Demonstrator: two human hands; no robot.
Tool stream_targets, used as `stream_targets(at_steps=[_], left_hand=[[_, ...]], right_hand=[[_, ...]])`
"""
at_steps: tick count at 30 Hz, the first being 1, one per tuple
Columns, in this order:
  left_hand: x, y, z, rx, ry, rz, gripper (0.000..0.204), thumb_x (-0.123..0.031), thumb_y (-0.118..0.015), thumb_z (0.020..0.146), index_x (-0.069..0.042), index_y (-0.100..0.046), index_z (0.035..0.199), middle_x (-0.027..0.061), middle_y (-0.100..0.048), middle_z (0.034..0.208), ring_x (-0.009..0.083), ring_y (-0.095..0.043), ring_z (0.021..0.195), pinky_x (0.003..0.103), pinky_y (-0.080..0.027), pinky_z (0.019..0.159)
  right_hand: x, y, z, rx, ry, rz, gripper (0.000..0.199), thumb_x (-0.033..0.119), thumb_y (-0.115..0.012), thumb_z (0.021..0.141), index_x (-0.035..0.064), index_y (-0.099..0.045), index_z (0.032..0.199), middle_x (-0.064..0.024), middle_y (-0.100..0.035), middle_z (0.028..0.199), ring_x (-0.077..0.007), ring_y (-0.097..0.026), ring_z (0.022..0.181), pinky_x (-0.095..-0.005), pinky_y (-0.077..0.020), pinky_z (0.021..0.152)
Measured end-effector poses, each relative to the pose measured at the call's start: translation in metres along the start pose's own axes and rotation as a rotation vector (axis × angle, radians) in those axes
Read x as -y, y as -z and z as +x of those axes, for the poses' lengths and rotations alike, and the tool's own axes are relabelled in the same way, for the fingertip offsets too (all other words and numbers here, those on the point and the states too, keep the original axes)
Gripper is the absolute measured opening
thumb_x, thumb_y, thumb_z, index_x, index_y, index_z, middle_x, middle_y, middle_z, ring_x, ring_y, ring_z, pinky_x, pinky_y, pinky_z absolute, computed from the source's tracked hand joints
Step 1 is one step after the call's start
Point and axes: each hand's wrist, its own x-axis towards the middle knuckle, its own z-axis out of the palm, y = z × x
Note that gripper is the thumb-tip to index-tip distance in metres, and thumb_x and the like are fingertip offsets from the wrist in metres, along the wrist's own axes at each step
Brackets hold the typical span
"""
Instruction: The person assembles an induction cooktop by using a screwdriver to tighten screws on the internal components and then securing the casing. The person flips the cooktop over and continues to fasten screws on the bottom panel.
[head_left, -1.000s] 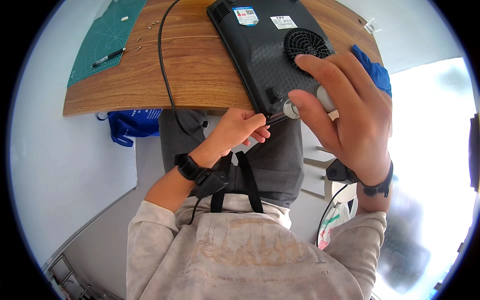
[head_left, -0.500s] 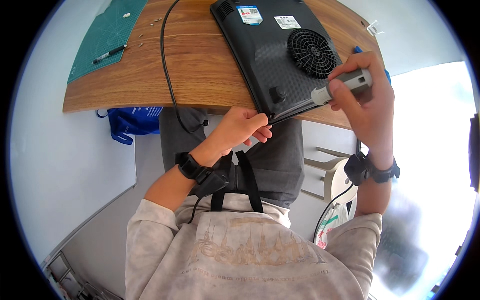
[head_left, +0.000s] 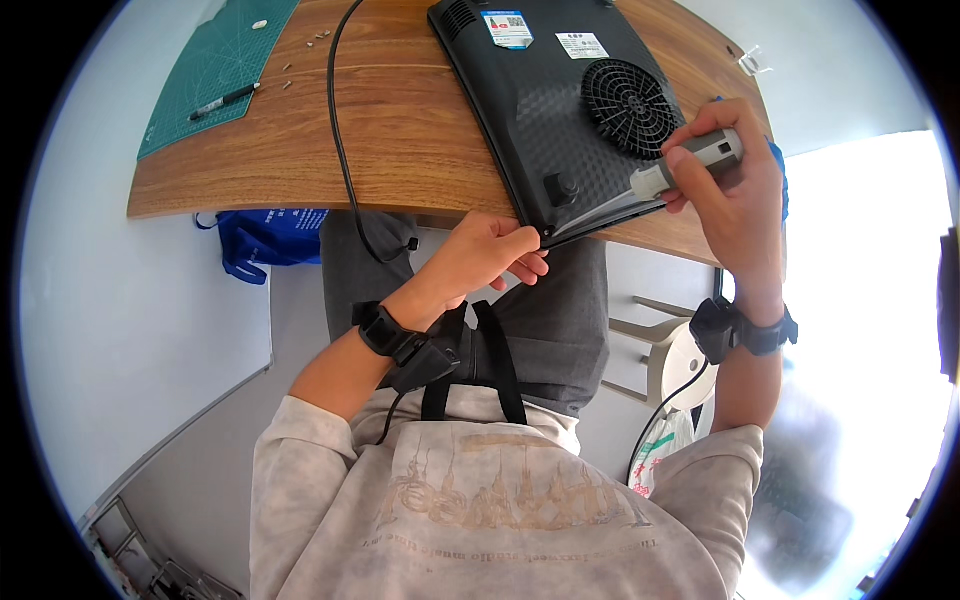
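Observation:
A black induction cooker (head_left: 530, 130) lies upside down on the table, its round fan grille (head_left: 630, 108) and rubber feet facing up. Its near corner juts past the table's front edge. My left hand (head_left: 490, 250) grips that corner, thumb on top and fingers curled beneath. In my right hand (head_left: 735, 190) is a screwdriver (head_left: 690, 165) with a grey handle, held slantwise between thumb and fingers. Its shaft slopes down to the left, the tip close to a screw hole at the corner by my left thumb. Whether the tip touches a screw I cannot tell.
A black cable (head_left: 338, 130) hangs over the front edge of the wooden table (head_left: 230, 180). Several small screws (head_left: 288, 85) lie left of it, beside a green cutting mat (head_left: 205, 75) with a pen (head_left: 222, 103). A blue bag (head_left: 265, 240) hangs below; a stool (head_left: 680, 365) stands at right.
The screwdriver's handle has shifted slightly and its shaft now sits a little steeper. My left hand keeps its grip on the corner. The whole view has moved a little.

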Motion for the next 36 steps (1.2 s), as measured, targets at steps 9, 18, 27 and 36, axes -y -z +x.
stream_targets(at_steps=[9,18,27,36], left_hand=[[-0.002,0.0,0.0,0.001,0.01,0.002,0.028,-0.027,-0.057,0.096,-0.005,-0.074,0.094,0.0063,-0.078,0.089,0.0095,-0.072,0.079,0.026,-0.049,0.061],[0.001,0.002,0.001,0.026,0.002,0.006,0.028,-0.029,-0.058,0.097,-0.005,-0.074,0.097,0.0062,-0.078,0.092,0.0096,-0.072,0.08,0.026,-0.049,0.061],[0.003,0.005,0.002,0.05,-0.002,-0.001,0.029,-0.031,-0.059,0.098,-0.005,-0.074,0.1,0.0061,-0.078,0.094,0.0104,-0.072,0.084,0.026,-0.05,0.063],[0.007,0.009,0.005,0.083,-0.036,0.001,0.03,-0.031,-0.058,0.1,-0.005,-0.073,0.104,0.0078,-0.078,0.097,0.0116,-0.073,0.087,0.025,-0.051,0.068]], right_hand=[[0.004,-0.004,-0.002,-0.005,0.007,-0.074,0.023,0.008,-0.072,0.09,0.0052,-0.055,0.106,-0.0038,-0.068,0.087,-0.0078,-0.066,0.069,-0.0218,-0.0544,0.063],[0.014,-0.01,-0.006,-0.022,0.311,-0.373,0.025,0.01,-0.079,0.085,0.0055,-0.062,0.102,-0.0046,-0.066,0.088,-0.0097,-0.063,0.066,-0.0225,-0.0521,0.059],[0.037,0.002,-0.012,0.21,0.183,-0.118,0.036,0.0,-0.049,0.091,0.0013,-0.056,0.126,-0.0114,-0.062,0.12,-0.0156,-0.063,0.089,-0.0281,-0.0528,0.076],[0.03,0.013,-0.008,0.291,0.236,-0.267,0.029,-0.006,-0.057,0.093,-0.0008,-0.058,0.121,-0.0112,-0.063,0.114,-0.0168,-0.066,0.084,-0.0272,-0.0586,0.072]])
